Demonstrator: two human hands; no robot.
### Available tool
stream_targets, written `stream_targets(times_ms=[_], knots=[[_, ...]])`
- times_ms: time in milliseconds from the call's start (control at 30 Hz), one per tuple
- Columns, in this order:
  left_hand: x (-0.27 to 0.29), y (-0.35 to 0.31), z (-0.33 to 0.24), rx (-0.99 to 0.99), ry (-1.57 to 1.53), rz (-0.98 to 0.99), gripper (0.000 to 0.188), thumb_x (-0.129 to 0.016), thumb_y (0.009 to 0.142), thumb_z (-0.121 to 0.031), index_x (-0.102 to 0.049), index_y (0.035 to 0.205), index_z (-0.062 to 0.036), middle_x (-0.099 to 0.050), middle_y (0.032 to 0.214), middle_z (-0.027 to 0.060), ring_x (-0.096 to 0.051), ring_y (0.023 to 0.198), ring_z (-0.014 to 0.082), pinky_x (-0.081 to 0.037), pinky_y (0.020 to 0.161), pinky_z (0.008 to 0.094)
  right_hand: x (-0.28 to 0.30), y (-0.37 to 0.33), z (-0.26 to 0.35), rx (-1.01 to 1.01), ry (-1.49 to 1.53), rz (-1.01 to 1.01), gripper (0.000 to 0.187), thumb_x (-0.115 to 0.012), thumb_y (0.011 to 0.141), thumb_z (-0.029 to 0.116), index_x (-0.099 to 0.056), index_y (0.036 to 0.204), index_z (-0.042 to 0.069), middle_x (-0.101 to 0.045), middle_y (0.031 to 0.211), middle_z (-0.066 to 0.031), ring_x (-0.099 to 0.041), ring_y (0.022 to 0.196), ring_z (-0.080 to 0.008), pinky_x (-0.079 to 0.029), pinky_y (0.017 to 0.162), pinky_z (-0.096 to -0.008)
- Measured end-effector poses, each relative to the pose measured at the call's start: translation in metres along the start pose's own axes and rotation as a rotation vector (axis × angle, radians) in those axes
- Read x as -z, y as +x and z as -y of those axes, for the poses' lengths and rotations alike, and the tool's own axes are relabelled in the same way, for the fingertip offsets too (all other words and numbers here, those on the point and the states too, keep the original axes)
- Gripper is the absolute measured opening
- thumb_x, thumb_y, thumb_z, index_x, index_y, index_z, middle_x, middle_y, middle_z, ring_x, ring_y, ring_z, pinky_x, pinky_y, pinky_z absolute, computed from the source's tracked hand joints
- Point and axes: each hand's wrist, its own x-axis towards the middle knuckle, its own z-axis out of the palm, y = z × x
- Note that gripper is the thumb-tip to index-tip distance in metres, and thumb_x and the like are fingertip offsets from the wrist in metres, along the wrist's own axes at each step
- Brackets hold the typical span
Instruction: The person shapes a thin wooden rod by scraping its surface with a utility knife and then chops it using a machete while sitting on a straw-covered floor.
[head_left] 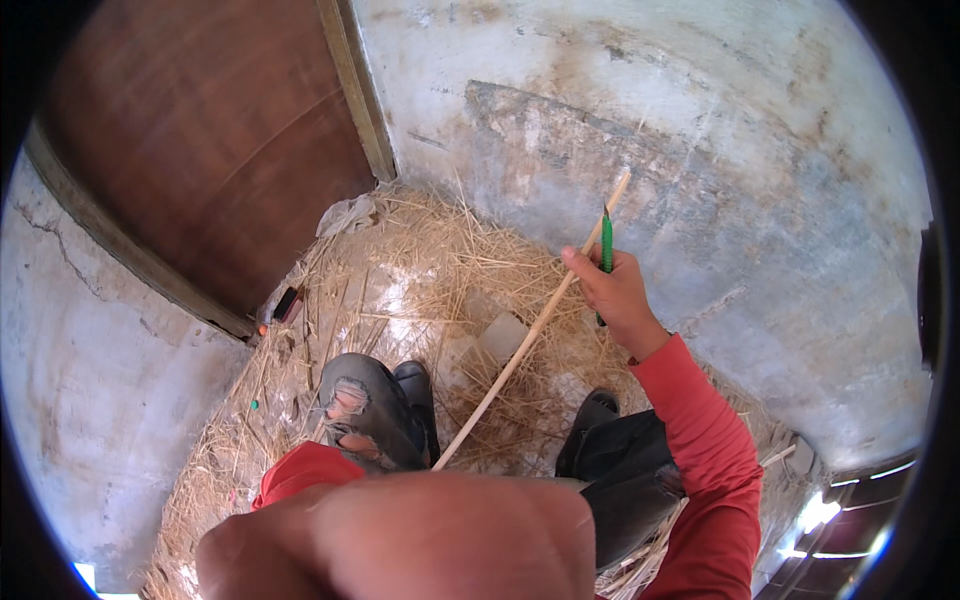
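Note:
My right hand (622, 300), in a red sleeve, is closed on a green utility knife (607, 243) with its dark blade pointing up. The same hand grips a long, thin, pale wooden stick (530, 340) between thumb and fingers. The stick slants from near the wall down toward my lap, where its lower end goes out of sight behind my left hand (450, 530). That hand is large, blurred and very close to the view at the bottom; its fingers cannot be made out. Part of the left red sleeve (308, 470) shows beside it.
Loose straw (450, 235) covers the floor between my dark shoes. A stained whitewashed wall (760, 200) rises ahead and right. A brown door (220, 130) with a wooden frame stands at left. A small dark brush-like object (288, 304) lies by the door.

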Motion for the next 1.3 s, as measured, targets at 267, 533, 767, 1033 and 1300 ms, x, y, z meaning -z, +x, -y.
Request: stream_targets(times_ms=[267,533,767,1033,1300], knots=[[-0.012,0.002,0.004,0.062,-0.120,0.027,0.045,-0.064,0.092,-0.046,-0.058,0.113,-0.0065,-0.052,0.097,0.0060,-0.047,0.079,0.0152,-0.041,0.069,0.0291,0.000,-0.003,0.006,-0.030,-0.001,-0.005,0.042,-0.076,0.093,0.034,-0.054,0.067,0.009,-0.042,0.059,0.0071,-0.035,0.055,-0.0042,-0.029,0.050,-0.0288],[-0.013,0.005,0.007,0.107,-0.210,0.016,0.049,-0.069,0.089,-0.047,-0.057,0.114,-0.0072,-0.051,0.098,0.0052,-0.045,0.080,0.0137,-0.039,0.070,0.0279,-0.001,-0.002,0.003,-0.012,-0.004,0.004,0.042,-0.076,0.093,0.034,-0.052,0.067,0.010,-0.041,0.059,0.0075,-0.034,0.054,-0.0042,-0.028,0.049,-0.0284],[-0.014,0.005,0.011,0.173,-0.339,0.001,0.053,-0.074,0.086,-0.048,-0.056,0.115,-0.0079,-0.051,0.099,0.0046,-0.044,0.080,0.0123,-0.037,0.070,0.0269,0.000,-0.005,0.009,-0.070,0.026,-0.008,0.039,-0.076,0.093,0.034,-0.057,0.069,0.009,-0.043,0.059,0.0073,-0.035,0.054,-0.0038,-0.028,0.049,-0.0278],[0.056,-0.012,0.052,0.379,-0.115,-0.323,0.059,-0.079,0.082,-0.049,-0.055,0.116,-0.0086,-0.051,0.100,0.0039,-0.042,0.080,0.0108,-0.035,0.071,0.0258,0.005,-0.007,0.007,-0.056,0.052,-0.004,0.034,-0.072,0.096,0.035,-0.064,0.084,0.005,-0.040,0.054,0.0072,-0.034,0.046,-0.0039,-0.026,0.045,-0.0251],[0.094,-0.085,0.168,0.867,0.523,-0.014,0.047,-0.063,0.102,-0.026,-0.051,0.142,-0.0034,-0.061,0.083,0.0011,-0.059,0.070,0.0083,-0.048,0.065,0.0261,0.001,-0.012,0.014,-0.107,0.127,0.033,0.035,-0.069,0.097,0.038,-0.066,0.090,0.004,-0.040,0.055,0.0072,-0.033,0.045,-0.0039,-0.025,0.046,-0.0245]])
